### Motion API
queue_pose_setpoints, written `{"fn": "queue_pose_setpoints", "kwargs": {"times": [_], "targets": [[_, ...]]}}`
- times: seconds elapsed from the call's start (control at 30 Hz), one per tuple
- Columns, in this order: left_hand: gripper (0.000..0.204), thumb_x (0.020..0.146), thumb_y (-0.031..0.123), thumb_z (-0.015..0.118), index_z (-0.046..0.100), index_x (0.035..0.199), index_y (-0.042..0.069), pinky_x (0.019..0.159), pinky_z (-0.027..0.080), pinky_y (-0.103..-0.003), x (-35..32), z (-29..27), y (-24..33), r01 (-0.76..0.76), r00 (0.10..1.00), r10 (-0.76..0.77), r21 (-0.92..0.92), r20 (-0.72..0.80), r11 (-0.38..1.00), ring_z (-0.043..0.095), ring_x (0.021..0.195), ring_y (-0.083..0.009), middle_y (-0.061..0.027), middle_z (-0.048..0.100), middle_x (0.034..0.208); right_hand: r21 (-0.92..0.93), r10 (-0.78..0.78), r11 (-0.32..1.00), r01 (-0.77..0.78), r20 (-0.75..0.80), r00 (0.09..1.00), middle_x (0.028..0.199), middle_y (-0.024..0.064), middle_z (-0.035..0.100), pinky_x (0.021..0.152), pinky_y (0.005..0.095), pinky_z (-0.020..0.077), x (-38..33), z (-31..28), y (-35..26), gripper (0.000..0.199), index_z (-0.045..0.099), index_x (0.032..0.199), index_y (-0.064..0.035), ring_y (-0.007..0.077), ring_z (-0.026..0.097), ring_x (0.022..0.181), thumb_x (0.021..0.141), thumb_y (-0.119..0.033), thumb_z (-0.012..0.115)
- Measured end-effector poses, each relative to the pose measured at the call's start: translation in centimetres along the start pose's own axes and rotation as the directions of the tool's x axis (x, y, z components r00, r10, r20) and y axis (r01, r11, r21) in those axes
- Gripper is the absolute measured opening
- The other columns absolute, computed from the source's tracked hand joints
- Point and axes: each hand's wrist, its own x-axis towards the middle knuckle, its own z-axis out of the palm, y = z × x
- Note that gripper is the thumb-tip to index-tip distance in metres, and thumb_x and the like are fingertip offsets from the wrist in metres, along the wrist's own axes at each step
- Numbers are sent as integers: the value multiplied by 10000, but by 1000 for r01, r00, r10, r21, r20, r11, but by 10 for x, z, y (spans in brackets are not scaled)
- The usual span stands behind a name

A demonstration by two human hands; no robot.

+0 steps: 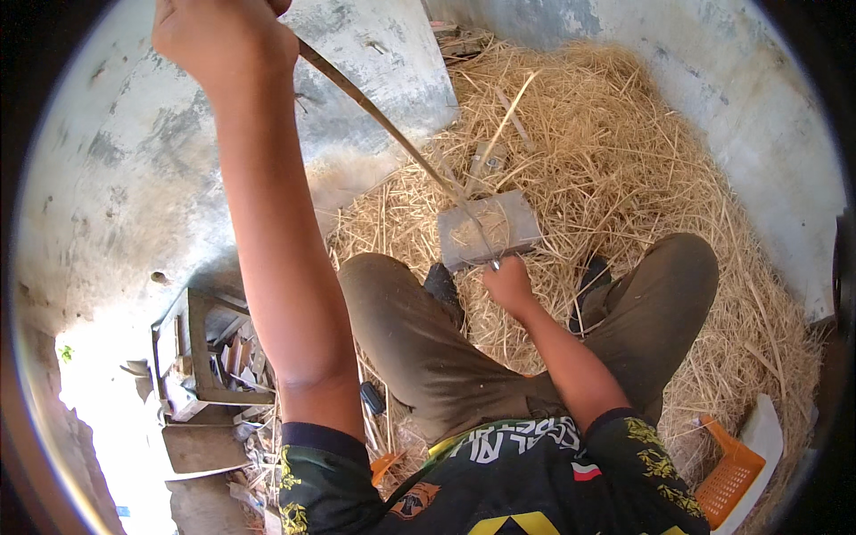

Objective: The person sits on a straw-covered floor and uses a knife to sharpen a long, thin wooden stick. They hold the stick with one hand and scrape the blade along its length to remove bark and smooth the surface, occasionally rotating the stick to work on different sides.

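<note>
Left hand fingers clasp lever handle; right hand fingers pinch straw at block

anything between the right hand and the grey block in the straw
Nothing visible. The right hand is at the near edge of the grey block, with only loose straw around it. The left hand holds the long lever raised above.
</note>
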Motion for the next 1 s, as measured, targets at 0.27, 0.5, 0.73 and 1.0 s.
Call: {"fn": "queue_pose_setpoints", "kwargs": {"times": [0.27,0.5,0.73,1.0], "targets": [[296,980,273,504,449,704,181,403,229,-247,31,-10,-22,81,997,-81,-28,-15,996,341,448,-84,55,368,570,-77,-53,996,49,-56,997,817,306,665,720,496,536,11,8,4,322,682,834,69,448,675,804,797,-251,675],[296,994,281,493,458,718,180,402,234,-245,18,-10,-20,-20,1000,20,36,-10,999,348,452,-83,56,374,574,128,-291,945,300,-84,953,672,271,625,601,489,476,-10,-17,-88,281,637,750,66,426,648,652,805,-210,647],[280,1002,244,477,457,729,183,401,220,-244,22,-14,-19,35,996,-36,14,81,999,330,458,-72,63,369,580,-33,72,997,-76,-123,990,551,141,597,558,420,485,27,41,71,295,624,675,38,282,628,533,794,-230,657],[287,1011,244,468,445,731,185,399,218,-248,28,-14,-30,49,999,-50,-14,-17,999,315,454,-68,68,360,576,-88,45,995,-49,-49,998,591,217,614,611,440,500,22,26,32,310,621,692,72,328,654,585,789,-222,627]]}}
